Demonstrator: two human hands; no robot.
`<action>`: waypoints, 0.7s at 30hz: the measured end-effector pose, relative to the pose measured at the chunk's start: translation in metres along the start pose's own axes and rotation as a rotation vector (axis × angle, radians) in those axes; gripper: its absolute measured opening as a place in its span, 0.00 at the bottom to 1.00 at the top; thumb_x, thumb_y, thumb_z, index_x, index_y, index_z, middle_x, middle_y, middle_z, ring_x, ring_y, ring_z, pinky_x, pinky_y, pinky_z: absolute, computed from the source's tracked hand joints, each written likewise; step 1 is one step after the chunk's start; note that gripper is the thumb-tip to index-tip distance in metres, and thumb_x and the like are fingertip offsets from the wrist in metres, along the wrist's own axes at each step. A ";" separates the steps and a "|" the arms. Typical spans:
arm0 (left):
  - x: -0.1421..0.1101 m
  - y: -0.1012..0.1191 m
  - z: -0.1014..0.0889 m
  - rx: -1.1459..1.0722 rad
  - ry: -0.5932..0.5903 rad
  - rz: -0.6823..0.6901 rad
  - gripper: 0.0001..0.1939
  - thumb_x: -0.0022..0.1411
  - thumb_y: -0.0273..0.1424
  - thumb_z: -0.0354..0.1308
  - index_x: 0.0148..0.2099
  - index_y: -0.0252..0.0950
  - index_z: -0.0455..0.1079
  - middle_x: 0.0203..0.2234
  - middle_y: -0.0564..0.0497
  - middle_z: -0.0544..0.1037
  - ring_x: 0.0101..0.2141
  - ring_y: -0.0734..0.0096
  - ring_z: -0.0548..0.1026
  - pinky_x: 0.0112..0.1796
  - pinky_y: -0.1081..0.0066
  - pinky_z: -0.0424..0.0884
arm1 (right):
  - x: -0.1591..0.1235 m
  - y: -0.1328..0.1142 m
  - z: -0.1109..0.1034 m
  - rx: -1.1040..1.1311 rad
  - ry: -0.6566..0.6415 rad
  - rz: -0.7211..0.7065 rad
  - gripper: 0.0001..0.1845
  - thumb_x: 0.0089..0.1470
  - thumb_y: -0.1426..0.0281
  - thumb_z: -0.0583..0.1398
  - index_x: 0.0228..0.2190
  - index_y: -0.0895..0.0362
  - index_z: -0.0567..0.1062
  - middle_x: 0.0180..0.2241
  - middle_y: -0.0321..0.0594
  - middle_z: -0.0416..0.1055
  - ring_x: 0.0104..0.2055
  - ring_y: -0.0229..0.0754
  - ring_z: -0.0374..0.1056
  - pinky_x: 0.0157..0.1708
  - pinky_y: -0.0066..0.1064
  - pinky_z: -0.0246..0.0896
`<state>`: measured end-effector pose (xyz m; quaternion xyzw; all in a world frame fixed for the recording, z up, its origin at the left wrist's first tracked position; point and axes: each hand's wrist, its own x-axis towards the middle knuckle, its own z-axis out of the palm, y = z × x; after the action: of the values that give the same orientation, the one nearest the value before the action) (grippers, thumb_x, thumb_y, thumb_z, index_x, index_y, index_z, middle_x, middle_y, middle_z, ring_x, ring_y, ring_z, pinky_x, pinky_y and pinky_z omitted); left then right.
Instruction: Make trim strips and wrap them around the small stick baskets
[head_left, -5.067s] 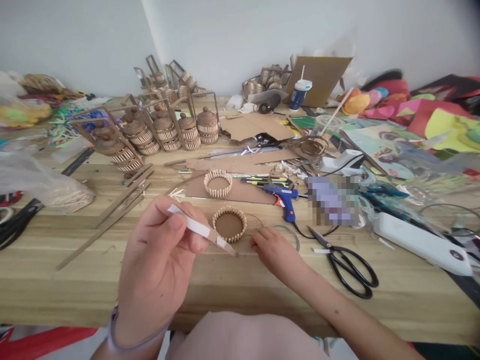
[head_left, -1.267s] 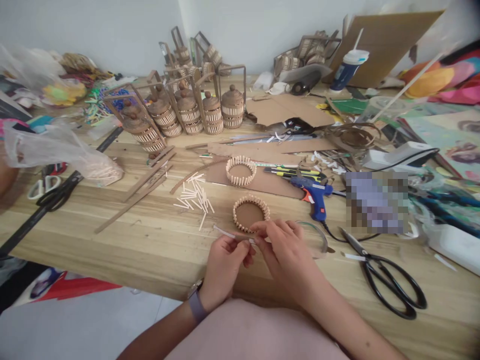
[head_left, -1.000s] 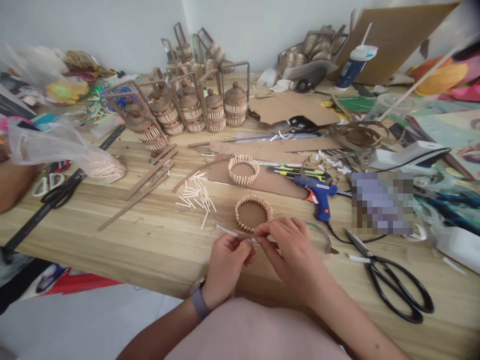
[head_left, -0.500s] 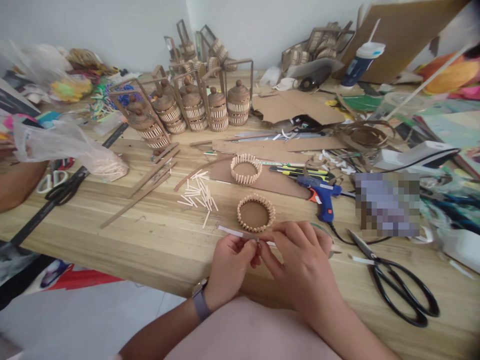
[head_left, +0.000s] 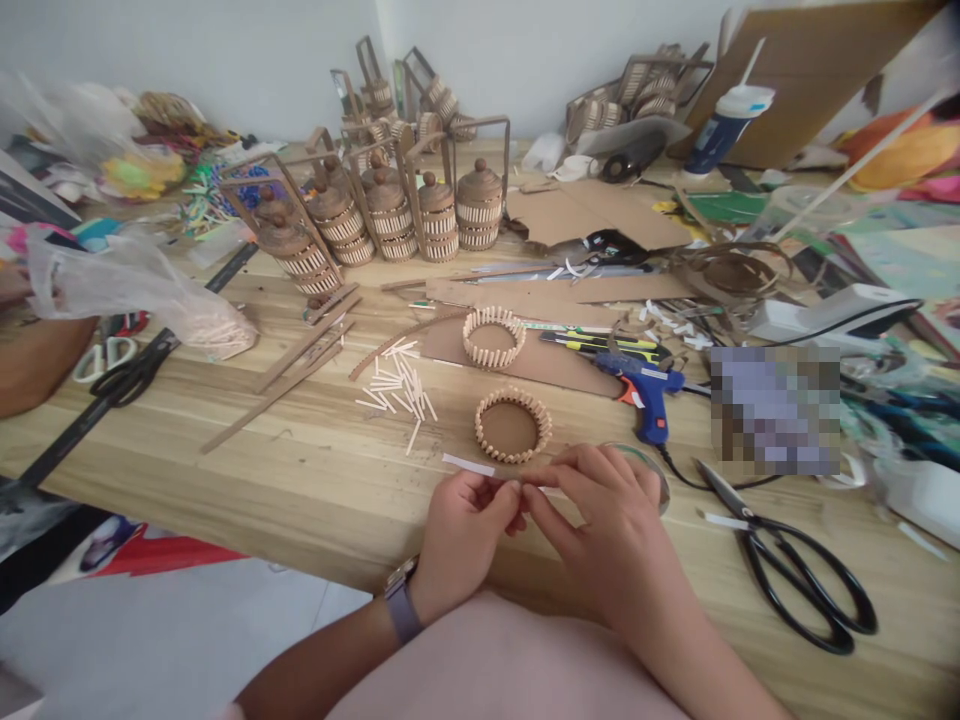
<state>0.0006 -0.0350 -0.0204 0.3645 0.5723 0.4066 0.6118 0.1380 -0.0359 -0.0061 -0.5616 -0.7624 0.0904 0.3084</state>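
At the front of the table, my left hand (head_left: pixel 466 525) and my right hand (head_left: pixel 600 500) meet fingertip to fingertip. Both pinch a narrow paper strip (head_left: pixel 469 465) whose white end sticks out to the left; the fingers cover its middle. Just beyond them sits a round cardboard base (head_left: pixel 513 428) ringed with short upright wooden sticks. A second ring of sticks (head_left: pixel 493 338) stands behind it on brown cardboard. Loose short sticks (head_left: pixel 401 385) lie in a heap to the left.
Black-handled scissors (head_left: pixel 787 560) lie right of my hands, near a blue glue gun (head_left: pixel 651 395) and its cord. Several finished lidded baskets (head_left: pixel 437 215) stand at the back. A plastic bag of sticks (head_left: pixel 214 330) and another person's arm (head_left: pixel 45 365) are at the left.
The strip's white end has shifted slightly right, and its brown part is now more covered by my fingers. My fingertips have drawn a little closer together.
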 end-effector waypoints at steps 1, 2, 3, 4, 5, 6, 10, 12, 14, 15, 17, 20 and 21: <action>0.000 0.001 0.000 0.000 -0.005 0.000 0.09 0.49 0.34 0.58 0.23 0.34 0.69 0.15 0.54 0.71 0.19 0.74 0.68 0.24 0.74 0.65 | 0.000 0.001 0.000 0.007 -0.004 0.008 0.10 0.55 0.70 0.59 0.25 0.51 0.78 0.27 0.37 0.71 0.32 0.42 0.64 0.36 0.36 0.47; -0.001 0.001 0.000 -0.004 -0.008 0.002 0.09 0.49 0.34 0.58 0.23 0.34 0.69 0.15 0.54 0.71 0.19 0.74 0.68 0.24 0.75 0.65 | 0.000 0.001 0.000 0.015 -0.009 0.021 0.10 0.55 0.70 0.59 0.24 0.51 0.78 0.27 0.37 0.71 0.32 0.42 0.64 0.36 0.36 0.47; -0.001 0.001 0.000 -0.010 -0.013 0.003 0.09 0.49 0.34 0.59 0.23 0.34 0.70 0.15 0.54 0.71 0.19 0.74 0.68 0.24 0.75 0.65 | 0.000 0.002 0.000 0.023 -0.018 0.037 0.10 0.54 0.70 0.59 0.24 0.51 0.78 0.27 0.36 0.71 0.32 0.42 0.64 0.36 0.36 0.47; -0.001 0.001 0.000 -0.017 -0.017 0.003 0.09 0.49 0.34 0.59 0.24 0.34 0.70 0.15 0.54 0.71 0.19 0.74 0.69 0.24 0.75 0.66 | 0.000 0.004 0.001 0.032 -0.028 0.055 0.10 0.54 0.70 0.59 0.23 0.51 0.78 0.27 0.36 0.71 0.33 0.42 0.64 0.36 0.36 0.47; -0.002 0.001 0.001 -0.024 -0.020 0.003 0.09 0.49 0.34 0.59 0.24 0.34 0.70 0.16 0.54 0.72 0.19 0.74 0.69 0.24 0.75 0.66 | 0.000 0.005 0.001 0.044 -0.041 0.074 0.10 0.54 0.70 0.59 0.23 0.51 0.78 0.27 0.36 0.71 0.33 0.42 0.65 0.36 0.36 0.46; -0.002 0.001 0.001 -0.031 -0.023 0.001 0.08 0.49 0.34 0.59 0.25 0.34 0.70 0.16 0.54 0.72 0.19 0.74 0.69 0.24 0.75 0.66 | 0.000 0.006 0.001 0.060 -0.058 0.094 0.10 0.53 0.70 0.59 0.22 0.51 0.77 0.27 0.36 0.71 0.33 0.42 0.65 0.36 0.36 0.47; -0.001 -0.001 0.001 -0.056 -0.042 -0.008 0.08 0.50 0.33 0.60 0.26 0.32 0.71 0.17 0.53 0.73 0.19 0.75 0.69 0.24 0.76 0.67 | 0.003 0.009 0.000 0.130 -0.124 0.170 0.10 0.51 0.69 0.59 0.21 0.51 0.76 0.26 0.35 0.72 0.33 0.43 0.67 0.37 0.37 0.49; 0.000 -0.002 0.001 -0.077 -0.037 -0.008 0.08 0.50 0.33 0.60 0.27 0.32 0.71 0.18 0.53 0.74 0.19 0.76 0.69 0.23 0.76 0.67 | 0.005 0.011 0.001 0.156 -0.132 0.202 0.10 0.51 0.68 0.58 0.21 0.52 0.76 0.25 0.36 0.72 0.32 0.44 0.68 0.37 0.37 0.51; 0.001 -0.003 0.001 -0.109 -0.025 0.003 0.07 0.50 0.32 0.60 0.26 0.32 0.70 0.18 0.53 0.74 0.19 0.77 0.69 0.23 0.76 0.66 | 0.005 0.014 0.002 0.186 -0.120 0.234 0.11 0.53 0.66 0.57 0.22 0.52 0.75 0.26 0.37 0.72 0.32 0.43 0.68 0.36 0.37 0.54; 0.002 -0.004 0.001 -0.127 -0.019 0.012 0.07 0.50 0.32 0.60 0.26 0.33 0.69 0.18 0.53 0.74 0.19 0.77 0.69 0.23 0.76 0.66 | 0.006 0.016 0.003 0.198 -0.112 0.246 0.11 0.53 0.66 0.57 0.23 0.52 0.75 0.26 0.37 0.72 0.31 0.43 0.68 0.35 0.36 0.55; 0.003 -0.007 0.002 -0.167 -0.005 0.026 0.07 0.50 0.32 0.61 0.26 0.33 0.68 0.17 0.54 0.74 0.18 0.77 0.69 0.22 0.77 0.65 | 0.006 0.023 0.000 0.182 -0.085 0.247 0.12 0.55 0.66 0.55 0.24 0.52 0.75 0.28 0.38 0.73 0.31 0.43 0.69 0.35 0.36 0.57; 0.005 -0.011 0.002 -0.221 0.028 0.023 0.08 0.50 0.31 0.61 0.25 0.34 0.67 0.17 0.55 0.74 0.18 0.78 0.68 0.22 0.77 0.64 | 0.004 0.041 -0.018 0.033 0.018 0.200 0.11 0.56 0.64 0.55 0.26 0.52 0.74 0.29 0.39 0.73 0.33 0.46 0.70 0.36 0.38 0.59; 0.005 -0.011 0.002 -0.232 0.035 0.015 0.08 0.50 0.31 0.61 0.25 0.33 0.67 0.17 0.55 0.74 0.18 0.79 0.68 0.22 0.77 0.63 | 0.000 0.047 -0.028 -0.012 0.041 0.172 0.11 0.56 0.63 0.55 0.26 0.52 0.73 0.30 0.40 0.73 0.34 0.47 0.70 0.36 0.39 0.59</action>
<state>0.0038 -0.0351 -0.0326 0.2885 0.5292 0.4810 0.6366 0.1915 -0.0248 -0.0065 -0.6286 -0.7055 0.1004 0.3114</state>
